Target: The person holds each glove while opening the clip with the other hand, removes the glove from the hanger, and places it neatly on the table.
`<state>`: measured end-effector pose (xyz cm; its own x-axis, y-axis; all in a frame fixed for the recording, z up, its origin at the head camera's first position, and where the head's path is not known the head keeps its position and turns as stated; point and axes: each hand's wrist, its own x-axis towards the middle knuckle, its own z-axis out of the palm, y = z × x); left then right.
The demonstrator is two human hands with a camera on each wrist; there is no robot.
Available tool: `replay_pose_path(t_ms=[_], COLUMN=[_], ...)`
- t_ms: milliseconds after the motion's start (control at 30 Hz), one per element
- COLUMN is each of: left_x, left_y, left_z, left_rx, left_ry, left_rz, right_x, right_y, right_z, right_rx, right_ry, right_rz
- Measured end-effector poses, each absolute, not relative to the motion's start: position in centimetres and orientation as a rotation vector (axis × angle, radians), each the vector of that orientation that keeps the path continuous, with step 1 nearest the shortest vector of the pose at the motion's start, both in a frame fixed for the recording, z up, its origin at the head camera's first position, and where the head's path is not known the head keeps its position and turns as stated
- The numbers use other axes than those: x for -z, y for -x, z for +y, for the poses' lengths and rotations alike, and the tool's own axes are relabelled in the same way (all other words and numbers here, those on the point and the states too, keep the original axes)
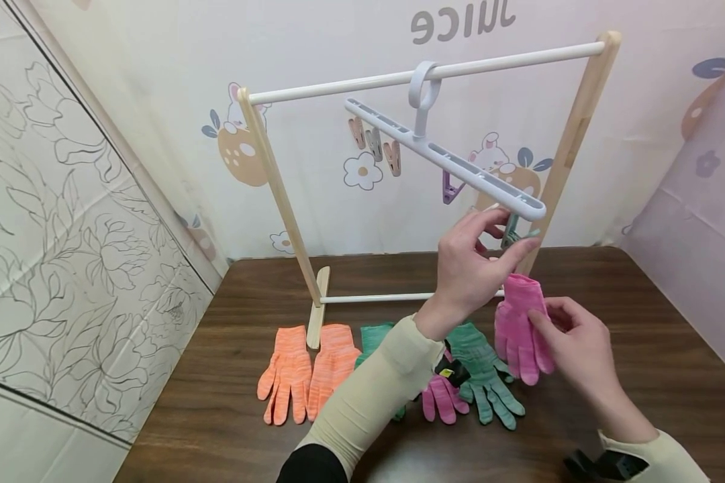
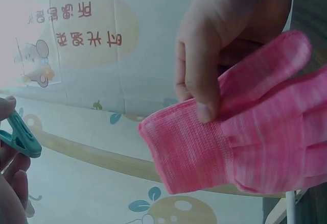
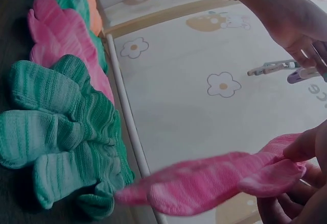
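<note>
My left hand (image 1: 468, 261) pinches a green clothespin (image 1: 510, 231) that hangs under the near right end of the white hanger (image 1: 450, 159). In the left wrist view this clothespin (image 2: 23, 138) is between my fingertips. Just below, my right hand (image 1: 583, 345) holds a pink glove (image 1: 519, 329) by its side near the cuff, thumb on the front. The glove's fingers point down and its cuff is up, a little below the clothespin. The right wrist view shows the same pink glove (image 3: 204, 183) hanging from my right fingers.
The hanger hooks over a white rod (image 1: 519, 64) on a wooden stand (image 1: 280, 201). A purple clothespin (image 1: 451, 188) and several beige and grey ones (image 1: 374, 144) hang from it. On the table lie orange gloves (image 1: 293, 369), green gloves (image 1: 483, 369) and another pink glove (image 1: 444, 399), partly behind my left arm.
</note>
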<state>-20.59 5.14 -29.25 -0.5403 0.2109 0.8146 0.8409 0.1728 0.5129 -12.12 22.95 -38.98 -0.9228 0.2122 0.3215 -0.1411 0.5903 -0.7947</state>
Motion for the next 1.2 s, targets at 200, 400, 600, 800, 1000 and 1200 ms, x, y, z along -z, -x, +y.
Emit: replay_pose_path(t_ms=[200, 400, 600, 800, 1000, 1200], left_x=[29.0, 28.9, 29.0, 29.1, 29.2, 29.2], left_y=[20.6, 20.6, 20.4, 20.4, 20.4, 20.3], left_z=[5.1, 5.0, 5.0, 5.0, 5.0, 5.0], left_rx=[1.383, 1.361, 1.362, 1.39, 1.418, 1.421], left_ry=[1.005, 1.003, 1.004, 1.01, 1.001, 0.995], left_rz=[-1.882, -1.901, -1.912, -1.907, -1.904, -1.899], right_x=[39.1, 39.9, 41.1, 42.3, 43.5, 44.7], right_y=[12.0, 12.5, 12.9, 13.2, 13.6, 13.8], right_z=[24.5, 26.1, 26.9, 27.3, 27.6, 27.8], right_rx=[-1.518, -1.847, -1.909, -1.99, -1.903, -1.61], right_ry=[0.072, 0.062, -0.01, -0.028, -0.013, -0.038], right_rz=[-2.436, -2.454, -2.564, -2.636, -2.75, -2.869])
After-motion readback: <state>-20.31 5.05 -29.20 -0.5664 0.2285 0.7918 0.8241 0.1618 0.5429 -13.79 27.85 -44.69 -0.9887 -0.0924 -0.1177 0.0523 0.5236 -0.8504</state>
